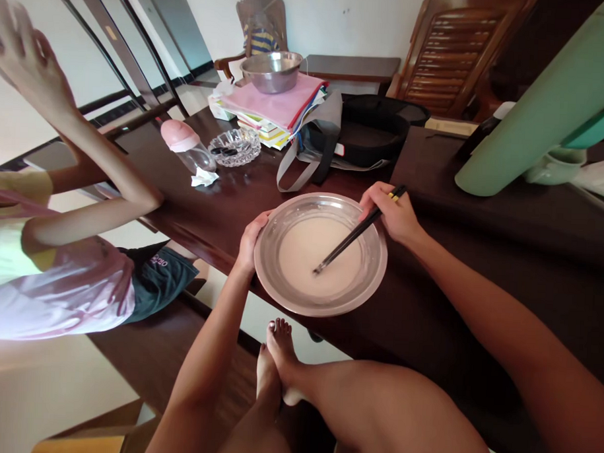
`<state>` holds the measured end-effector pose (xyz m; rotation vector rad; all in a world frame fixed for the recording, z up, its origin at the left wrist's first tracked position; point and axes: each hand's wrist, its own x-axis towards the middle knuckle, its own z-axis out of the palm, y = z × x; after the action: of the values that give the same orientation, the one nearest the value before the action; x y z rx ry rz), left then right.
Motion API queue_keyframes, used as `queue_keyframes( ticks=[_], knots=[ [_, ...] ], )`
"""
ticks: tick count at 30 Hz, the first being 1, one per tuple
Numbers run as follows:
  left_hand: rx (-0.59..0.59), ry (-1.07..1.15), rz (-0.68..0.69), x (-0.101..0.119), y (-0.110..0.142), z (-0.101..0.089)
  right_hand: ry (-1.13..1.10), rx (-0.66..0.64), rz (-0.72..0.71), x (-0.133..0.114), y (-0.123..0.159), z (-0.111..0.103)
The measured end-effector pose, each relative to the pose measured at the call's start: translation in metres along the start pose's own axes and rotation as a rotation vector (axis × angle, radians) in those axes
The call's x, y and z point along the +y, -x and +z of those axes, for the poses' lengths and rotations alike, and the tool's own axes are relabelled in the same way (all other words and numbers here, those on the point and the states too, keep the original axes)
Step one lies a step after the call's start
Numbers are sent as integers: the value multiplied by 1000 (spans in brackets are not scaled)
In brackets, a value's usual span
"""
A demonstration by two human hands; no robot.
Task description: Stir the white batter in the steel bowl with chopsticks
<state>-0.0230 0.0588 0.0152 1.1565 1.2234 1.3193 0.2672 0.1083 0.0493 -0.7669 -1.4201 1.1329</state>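
A wide metal bowl (pixel 374 269) sits at the near edge of a dark wooden table (pixel 459 271), holding a pale white batter (pixel 311 253). My left hand (pixel 251 236) grips the bowl's left rim, fingers curled over it. My right hand (pixel 394 213) is closed on a pair of black chopsticks (pixel 354 235) whose tips rest in the batter near the bowl's middle. My bare legs and feet show below the table edge.
Another person in a pink and yellow top sits at the left, arm raised (pixel 63 119). On the table lie a pink-capped bottle (pixel 186 146), glass ashtray (pixel 234 147), steel bowl (pixel 271 70) on stacked books, a black bag (pixel 365 133) and a green roll (pixel 538 109). Wooden chairs stand behind.
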Motion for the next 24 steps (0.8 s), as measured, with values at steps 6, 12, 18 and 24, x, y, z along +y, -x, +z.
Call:
queue_keyframes(
  ticks=[6, 12, 18, 24],
  knots=[
    [-4, -28, 16, -1, 0, -1, -11, 98, -29, 2, -1, -1],
    [18, -50, 25, 1, 0, 0, 22, 57, -62, 2, -3, -2],
    [2, -77, 35, -1, 0, -1, 35, 23, -39, 1, -2, 0],
    [8, -88, 28, -2, -1, -1, 22, 148, -78, 2, -3, -3]
  ],
)
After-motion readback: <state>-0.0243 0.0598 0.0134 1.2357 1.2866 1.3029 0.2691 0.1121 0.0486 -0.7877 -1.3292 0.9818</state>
